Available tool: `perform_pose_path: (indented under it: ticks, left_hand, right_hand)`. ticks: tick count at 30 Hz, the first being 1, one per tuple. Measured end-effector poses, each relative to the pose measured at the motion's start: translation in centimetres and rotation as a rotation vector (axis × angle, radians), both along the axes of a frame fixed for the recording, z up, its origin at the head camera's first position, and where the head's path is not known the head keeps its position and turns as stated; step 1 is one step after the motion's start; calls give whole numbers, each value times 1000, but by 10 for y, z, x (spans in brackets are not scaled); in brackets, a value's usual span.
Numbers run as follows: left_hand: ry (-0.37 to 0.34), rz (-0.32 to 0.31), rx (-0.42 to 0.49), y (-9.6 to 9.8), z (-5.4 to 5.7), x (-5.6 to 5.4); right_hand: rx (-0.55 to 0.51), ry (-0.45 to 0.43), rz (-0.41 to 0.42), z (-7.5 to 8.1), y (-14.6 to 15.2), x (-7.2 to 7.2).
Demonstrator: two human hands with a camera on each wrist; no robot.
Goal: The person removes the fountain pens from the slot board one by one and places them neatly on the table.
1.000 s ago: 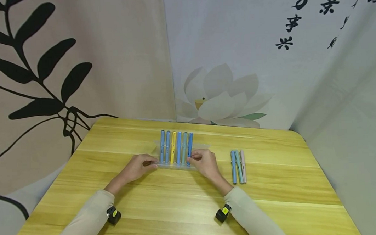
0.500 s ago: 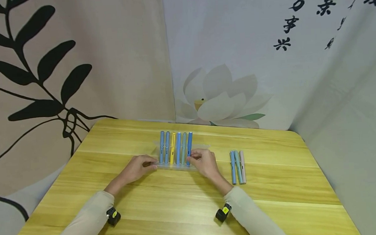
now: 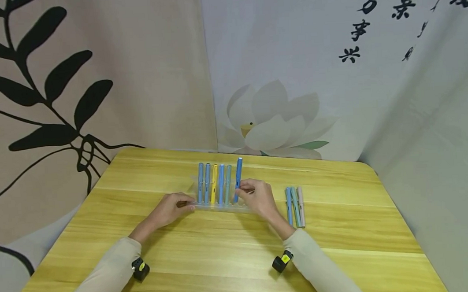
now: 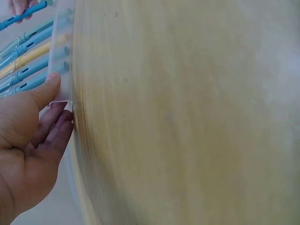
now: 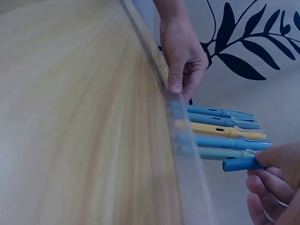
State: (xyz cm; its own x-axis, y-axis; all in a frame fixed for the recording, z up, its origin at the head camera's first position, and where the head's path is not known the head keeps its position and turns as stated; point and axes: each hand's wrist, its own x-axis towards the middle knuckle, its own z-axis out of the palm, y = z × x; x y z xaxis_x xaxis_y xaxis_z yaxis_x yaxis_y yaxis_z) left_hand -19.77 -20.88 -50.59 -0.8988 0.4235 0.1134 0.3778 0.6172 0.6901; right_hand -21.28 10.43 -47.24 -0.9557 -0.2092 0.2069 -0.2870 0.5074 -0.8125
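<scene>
A clear plastic pen stand [image 3: 225, 207] holds a row of upright pens: several blue ones, a yellow pen [image 3: 214, 184] and a pale green pen [image 3: 228, 184]. My left hand [image 3: 175, 207] grips its left end, and in the left wrist view the thumb lies on the strip [image 4: 60, 86] with fingers behind. At the row's right end my right hand [image 3: 259, 198] pinches a darker blue pen [image 3: 239, 168], slightly tilted. The right wrist view shows this blue pen's [image 5: 241, 164] lower end apart from the stand, beside the green pen [image 5: 222, 153].
To the right, three more pens lie side by side on the wooden table [image 3: 341, 228]: a blue pen [image 3: 289, 205], a green pen [image 3: 296, 206] and a pinkish-grey pen [image 3: 301, 206]. A curtain with a printed lotus [image 3: 280, 117] hangs behind the table.
My right hand has raised the darker blue pen and shifted it slightly right, widening the gap to the green pen. My left hand stays at the stand's end.
</scene>
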Motion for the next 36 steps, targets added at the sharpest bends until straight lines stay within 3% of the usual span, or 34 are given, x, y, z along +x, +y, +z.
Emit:
perform_pose_path:
  ticks: [11,26,36]
  left_hand:
    - [-14,13,-7,-2,0,0]
    - [7,-3,-5,-2,1,1]
    - [6,-5,1,1,2,1]
  right_hand:
    - [-17,28,-32,11,22,10]
    - [-17,42,-103,11,71,24]
    - [14,18,-196,11,108,34]
